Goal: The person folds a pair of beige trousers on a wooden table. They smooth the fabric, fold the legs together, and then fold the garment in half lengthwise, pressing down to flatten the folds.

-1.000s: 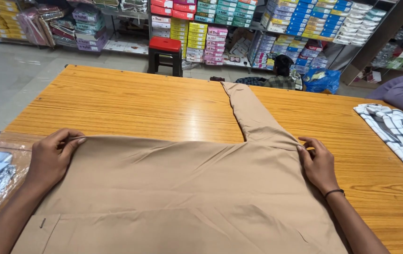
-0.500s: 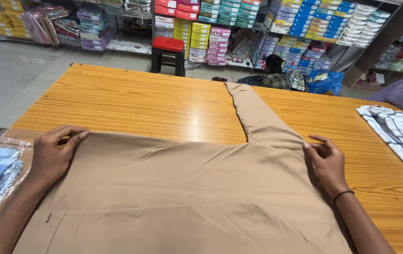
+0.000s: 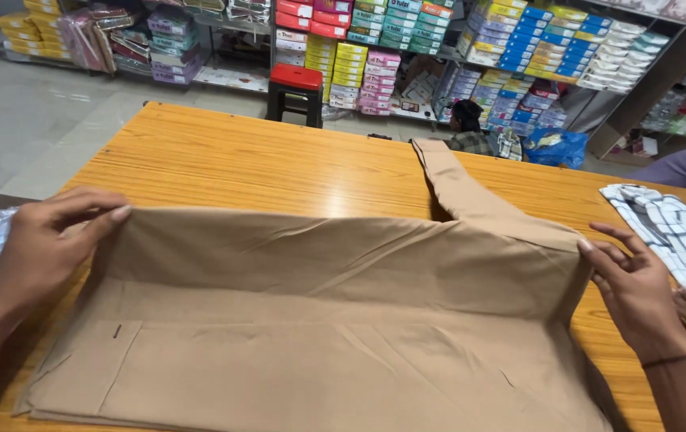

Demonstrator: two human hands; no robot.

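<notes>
Both hands now pinch the far edge of the tan garment: left hand [image 3: 47, 240] and right hand [image 3: 635, 300] have lifted it off the orange tabletop [image 3: 223, 164], where a moment ago they pressed it flat. Between them a fold rises; beyond the right hand lies a checked shirt [image 3: 671, 232].

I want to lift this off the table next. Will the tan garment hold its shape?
Probably not: the tan garment sags between the left hand and right hand, so it seems floppy. Its trailing sleeve would likely dangle.
</notes>
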